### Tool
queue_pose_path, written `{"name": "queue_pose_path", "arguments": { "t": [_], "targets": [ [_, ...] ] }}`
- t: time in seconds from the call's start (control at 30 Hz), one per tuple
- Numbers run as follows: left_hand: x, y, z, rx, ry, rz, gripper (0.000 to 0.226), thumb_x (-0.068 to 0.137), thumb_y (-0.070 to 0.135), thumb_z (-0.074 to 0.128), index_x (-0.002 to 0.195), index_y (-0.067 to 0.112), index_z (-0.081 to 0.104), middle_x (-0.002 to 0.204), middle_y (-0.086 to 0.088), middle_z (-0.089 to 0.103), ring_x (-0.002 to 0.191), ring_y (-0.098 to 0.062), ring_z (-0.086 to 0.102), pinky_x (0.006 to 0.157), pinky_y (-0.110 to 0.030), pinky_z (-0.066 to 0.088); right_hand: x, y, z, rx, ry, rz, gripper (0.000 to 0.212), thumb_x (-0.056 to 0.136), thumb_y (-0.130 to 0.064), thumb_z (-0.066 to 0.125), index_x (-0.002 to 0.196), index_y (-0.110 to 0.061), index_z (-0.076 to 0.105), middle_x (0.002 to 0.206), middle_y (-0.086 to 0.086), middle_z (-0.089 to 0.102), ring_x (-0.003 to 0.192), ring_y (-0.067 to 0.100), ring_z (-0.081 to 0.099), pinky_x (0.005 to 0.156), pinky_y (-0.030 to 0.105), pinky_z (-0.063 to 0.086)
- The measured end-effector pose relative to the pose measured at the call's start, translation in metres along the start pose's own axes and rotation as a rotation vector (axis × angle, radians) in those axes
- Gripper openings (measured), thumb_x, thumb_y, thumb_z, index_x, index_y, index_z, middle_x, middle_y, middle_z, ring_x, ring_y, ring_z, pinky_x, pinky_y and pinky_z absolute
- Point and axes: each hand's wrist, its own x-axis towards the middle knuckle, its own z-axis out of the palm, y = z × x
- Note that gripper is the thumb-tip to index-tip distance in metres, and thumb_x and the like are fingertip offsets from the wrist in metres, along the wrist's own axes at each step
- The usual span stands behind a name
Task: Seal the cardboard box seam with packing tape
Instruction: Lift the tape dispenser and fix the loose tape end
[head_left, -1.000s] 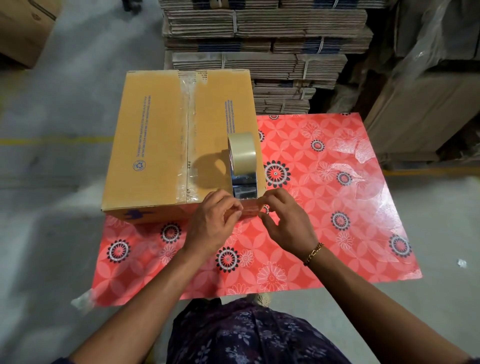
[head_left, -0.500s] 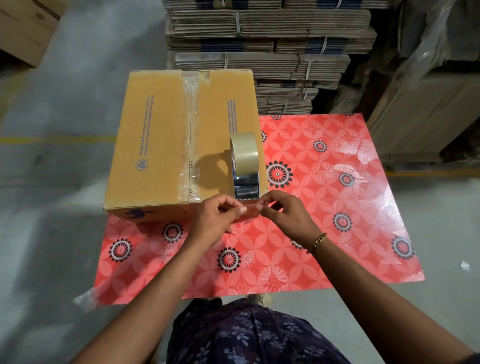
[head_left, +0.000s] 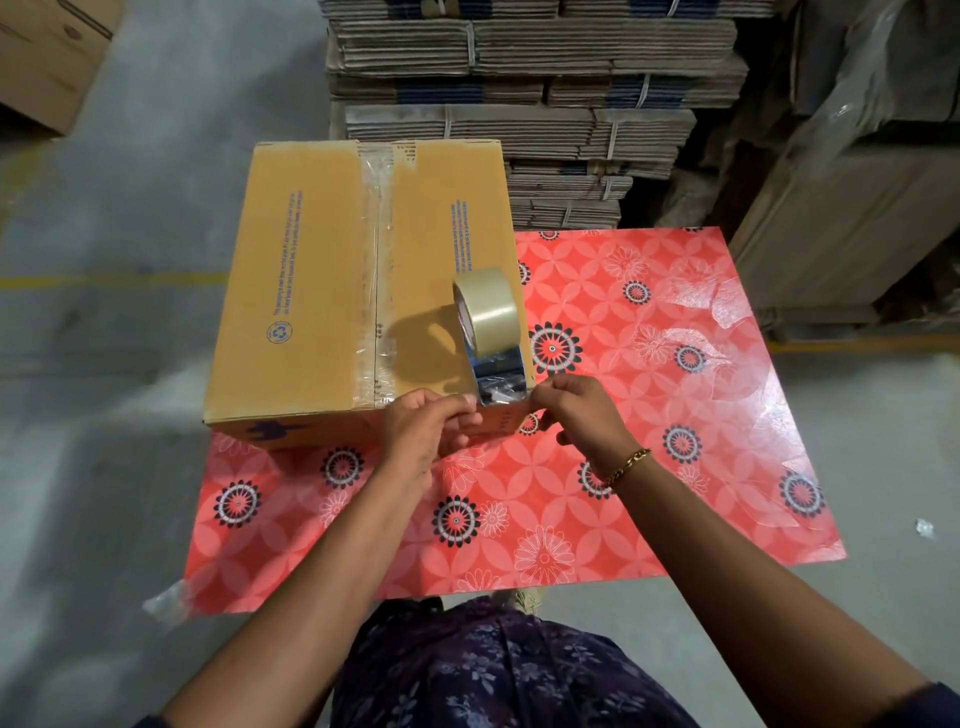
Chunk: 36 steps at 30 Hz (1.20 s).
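We have the cardboard box (head_left: 332, 291) sitting on the counter (head_left: 675, 415) at about 11 o'clock from our hands, its long axis running from 6 toward 12 o'clock, away from us. The centre seam (head_left: 378, 270) follows that same axis and already carries a glossy, slightly wrinkled strip of clear tape over its whole visible length. The tape dispenser (head_left: 491, 343) stands on the box's near right corner, just at 12 o'clock from our fingers, its pale translucent roll upright above a shiny metal and black frame. Our left hand (head_left: 421, 431) and right hand (head_left: 582, 415) meet at that corner with thumbs and fingertips pinched together; we judge they are holding the free end of the tape stretched between them, though the film is too clear for us to be certain where it starts. What the coming move turns on, as we read it, is that the seam lies at 10 o'clock from the pinch, so the left hand is the nearer one to carry the tape end across, while the right stays nearer the dispenser. The box is matte brown corrugated board with blue print and a recycling mark, squared edges and a flat top. The counter wears a slick red floral sheet that throws glare at 2 o'clock. Bundled flat cartons (head_left: 519, 104) are stacked at 12 o'clock beyond the box, well apart from our hands.
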Motion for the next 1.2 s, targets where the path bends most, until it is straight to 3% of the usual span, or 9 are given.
{"name": "queue_pose_path", "arguments": {
  "t": [0.2, 0.43, 0.6, 0.8, 0.93, 1.0, 1.07, 1.13, 1.2],
  "targets": [
    [-0.001, -0.011, -0.004, 0.067, -0.027, 0.045, 0.01, 0.089, 0.013, 0.071, 0.089, 0.008, 0.063, 0.08, -0.011, 0.074, 0.06, -0.013, 0.073, 0.043, -0.024, 0.052, 0.002, -0.002, -0.007, -0.095, -0.063, -0.023, 0.011, 0.085, -0.012, 0.066, 0.079, -0.004, 0.071, 0.063, 0.005, 0.061, 0.057, 0.015, 0.052, 0.046, 0.023, 0.037],
    [-0.008, -0.018, 0.014, 0.098, -0.111, -0.029, 0.042, 0.086, 0.043, 0.075, 0.108, 0.008, 0.072, 0.094, -0.009, 0.08, 0.073, -0.017, 0.075, 0.046, -0.025, 0.055, 0.003, 0.0, -0.008, -0.087, -0.087, -0.051, 0.009, 0.083, -0.014, 0.065, 0.075, -0.013, 0.068, 0.07, 0.012, 0.064, 0.062, 0.02, 0.056, 0.048, 0.026, 0.037],
    [-0.006, -0.017, 0.021, 0.042, -0.139, -0.114, 0.04, 0.084, 0.04, 0.078, 0.107, 0.007, 0.076, 0.102, -0.015, 0.079, 0.075, -0.018, 0.076, 0.051, -0.024, 0.057, 0.005, 0.001, -0.011, -0.106, -0.09, -0.048, 0.01, 0.084, -0.012, 0.066, 0.081, -0.002, 0.069, 0.065, 0.007, 0.062, 0.059, 0.015, 0.056, 0.047, 0.026, 0.037],
    [-0.006, -0.019, 0.034, -0.026, -0.113, -0.12, 0.021, 0.089, 0.023, 0.076, 0.102, 0.007, 0.075, 0.083, -0.007, 0.081, 0.065, -0.012, 0.075, 0.05, -0.024, 0.056, 0.004, 0.003, -0.013, -0.083, -0.088, -0.067, 0.008, 0.084, -0.007, 0.066, 0.085, 0.0, 0.07, 0.06, -0.002, 0.062, 0.052, 0.006, 0.057, 0.046, 0.024, 0.037],
    [-0.005, -0.027, 0.033, -0.065, -0.046, -0.063, 0.011, 0.091, 0.017, 0.074, 0.095, 0.007, 0.071, 0.076, -0.006, 0.079, 0.062, -0.013, 0.075, 0.047, -0.024, 0.056, 0.001, 0.007, -0.018, 0.382, 0.137, 0.04, 0.034, 0.081, -0.01, 0.065, 0.114, -0.019, 0.062, 0.083, 0.005, 0.074, 0.051, 0.013, 0.056, 0.046, 0.022, 0.031],
    [-0.007, -0.03, 0.03, -0.087, -0.046, -0.047, 0.015, 0.091, 0.018, 0.074, 0.098, 0.005, 0.072, 0.08, -0.009, 0.08, 0.064, -0.014, 0.075, 0.046, -0.023, 0.057, -0.003, 0.013, -0.023, 0.441, 0.213, 0.062, 0.032, 0.084, -0.016, 0.063, 0.116, -0.018, 0.061, 0.087, 0.005, 0.074, 0.052, 0.014, 0.054, 0.047, 0.023, 0.03],
    [-0.009, -0.032, 0.03, -0.092, -0.074, -0.043, 0.014, 0.092, 0.02, 0.072, 0.099, 0.007, 0.073, 0.082, -0.009, 0.08, 0.065, -0.014, 0.074, 0.046, -0.022, 0.056, -0.009, 0.02, -0.02, 0.294, 0.088, 0.084, 0.022, 0.089, -0.024, 0.065, 0.107, -0.01, 0.066, 0.084, 0.003, 0.071, 0.056, 0.015, 0.055, 0.048, 0.023, 0.031],
    [-0.01, -0.032, 0.031, -0.082, -0.097, -0.042, 0.013, 0.095, 0.02, 0.069, 0.099, 0.009, 0.073, 0.083, -0.008, 0.08, 0.066, -0.012, 0.074, 0.047, -0.022, 0.055, -0.016, 0.026, -0.006, 0.193, -0.043, 0.107, 0.028, 0.09, -0.033, 0.068, 0.101, -0.006, 0.069, 0.081, 0.001, 0.069, 0.058, 0.013, 0.057, 0.049, 0.024, 0.034],
    [-0.01, -0.031, 0.031, -0.06, -0.117, -0.039, 0.015, 0.095, 0.022, 0.068, 0.101, 0.01, 0.075, 0.086, -0.008, 0.081, 0.068, -0.01, 0.074, 0.05, -0.021, 0.055, -0.018, 0.025, 0.011, 0.229, -0.043, 0.121, 0.035, 0.089, -0.04, 0.071, 0.094, -0.005, 0.069, 0.073, -0.002, 0.068, 0.056, 0.01, 0.058, 0.047, 0.023, 0.035]
  ]
}}
